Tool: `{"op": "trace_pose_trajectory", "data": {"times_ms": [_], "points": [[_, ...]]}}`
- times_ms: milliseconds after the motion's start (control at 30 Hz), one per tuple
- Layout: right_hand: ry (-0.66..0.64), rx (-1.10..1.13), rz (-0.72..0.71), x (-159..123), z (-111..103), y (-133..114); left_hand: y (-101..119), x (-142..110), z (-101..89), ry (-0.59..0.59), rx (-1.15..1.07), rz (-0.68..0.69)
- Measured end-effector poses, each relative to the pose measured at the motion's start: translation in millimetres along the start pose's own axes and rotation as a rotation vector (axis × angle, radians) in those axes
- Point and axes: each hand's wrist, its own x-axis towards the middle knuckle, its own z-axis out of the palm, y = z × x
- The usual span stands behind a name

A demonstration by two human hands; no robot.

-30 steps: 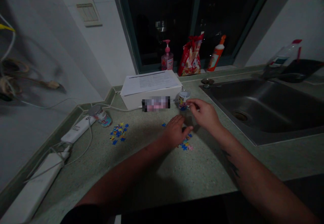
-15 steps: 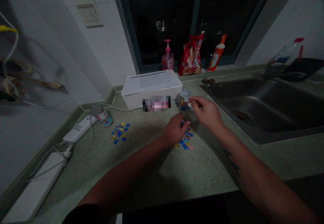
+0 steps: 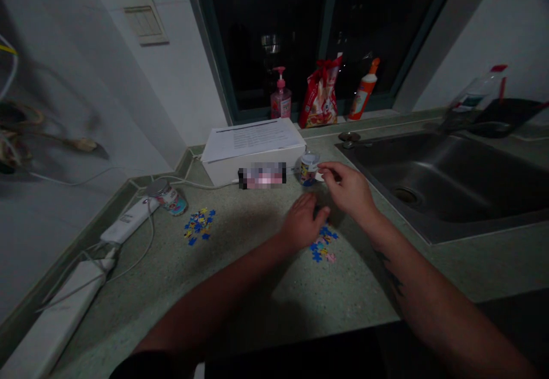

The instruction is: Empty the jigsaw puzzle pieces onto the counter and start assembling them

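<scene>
My left hand lies low over the counter with its fingers stretched out and the thumb apart. It covers part of a small pile of jigsaw puzzle pieces, blue, yellow and pink. My right hand is closed in a pinch beside a small clear jar with a colourful label. Whatever sits between its fingertips is too small to make out. A second heap of jigsaw puzzle pieces is spread farther left. Behind that heap a lidded jar leans on its side or is tilted; I cannot tell which.
A white box with a printed sheet stands at the back, a blurred-out object before it. Power strips and cables run along the left. On the right is a steel sink. Bottles and a red bag line the windowsill.
My left hand has slid to the right, and the pile beside it has shifted right and slightly nearer. A loose blue piece left of that hand is no longer visible. The right hand stays pinched.
</scene>
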Motion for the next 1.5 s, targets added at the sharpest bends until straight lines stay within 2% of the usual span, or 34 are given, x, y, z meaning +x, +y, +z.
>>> {"op": "trace_pose_trajectory", "data": {"times_ms": [67, 133, 233, 300, 433, 600, 733, 833, 900, 967, 1000, 1067, 1200, 1500], "points": [[0.015, 0.004, -0.012, 0.6, -1.8, -0.7, -3.2, -16.9, -9.9, 0.015, -0.011, -0.119], [0.039, 0.012, -0.031, 1.2, -4.3, -2.0, -4.4, -37.0, -14.7, 0.020, 0.015, -0.173], [0.059, 0.028, -0.047, 1.7, -7.3, -3.6, 1.5, -61.0, -9.6, -0.001, 0.056, -0.208], [0.058, 0.036, -0.049, 1.6, -7.5, -3.8, 10.0, -66.9, -0.3, -0.009, 0.067, -0.195], [0.049, 0.031, -0.046, 1.0, -4.6, -2.4, 29.3, -58.9, 20.4, -0.010, 0.042, -0.179], [0.035, 0.014, -0.042, 1.2, -4.5, -2.4, 45.3, -41.7, 43.1, 0.049, -0.007, -0.077], [0.040, 0.002, -0.041, 2.3, -6.9, -2.6, 52.0, -33.8, 49.7, 0.028, 0.021, -0.080], [0.043, 0.004, -0.035, 3.1, -7.5, -1.9, 48.6, -35.7, 35.5, -0.008, 0.101, 0.038], [0.047, 0.009, -0.035, 3.2, -7.6, -1.9, 40.6, -39.2, 18.9, -0.081, 0.161, 0.282], [0.054, 0.013, -0.040, 2.8, -7.6, -2.8, 30.4, -41.8, 3.0, -0.203, 0.201, 0.562], [0.056, 0.015, -0.043, 2.5, -7.7, -3.4, 25.5, -42.0, -2.9, -0.249, 0.213, 0.655], [0.053, 0.017, -0.044, 2.0, -8.0, -4.5, 18.3, -40.0, -8.8, -0.282, 0.232, 0.756], [0.054, 0.023, -0.030, 2.6, -9.2, -3.5, 14.8, -29.5, -1.6, -0.277, 0.245, 0.814], [0.063, 0.005, -0.020, 5.0, -11.1, 0.4, 10.3, -2.2, 19.9, -0.265, 0.327, 0.708]]}}
